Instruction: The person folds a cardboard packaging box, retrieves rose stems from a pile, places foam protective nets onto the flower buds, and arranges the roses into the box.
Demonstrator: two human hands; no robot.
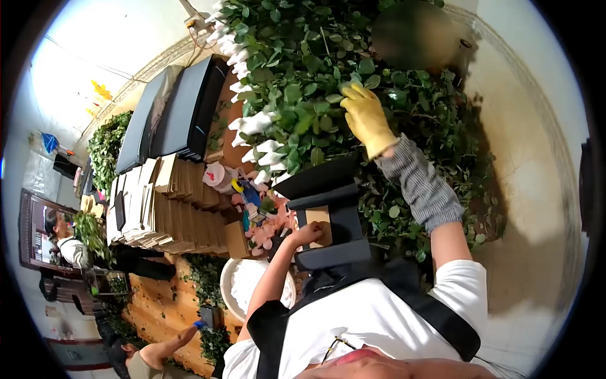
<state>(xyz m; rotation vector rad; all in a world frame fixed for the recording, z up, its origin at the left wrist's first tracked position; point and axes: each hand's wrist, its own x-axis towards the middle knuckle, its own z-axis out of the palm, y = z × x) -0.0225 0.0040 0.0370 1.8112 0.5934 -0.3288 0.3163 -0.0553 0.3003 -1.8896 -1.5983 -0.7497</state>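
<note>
My right hand [366,120], in a yellow glove with a grey knitted sleeve above it, reaches into a large heap of leafy green stems [303,95]. Its fingers bend down among the leaves; what they hold, if anything, is hidden. White net-like sleeves [255,123] cover the left ends of the stems. Close to my body lies an opened black box [344,218] with raised flaps. Inside it rests a tan cardboard piece [323,218]. My bare left hand [307,234] is closed at that cardboard, fingers curled on its near side.
Stacks of folded cardboard [183,215] and dark flat boards [189,107] stand on the left. A white bucket [228,287] sits beside my left arm. Pink petal-like pieces [271,227] lie near the box. Two other people [79,249] are at the far left among greenery.
</note>
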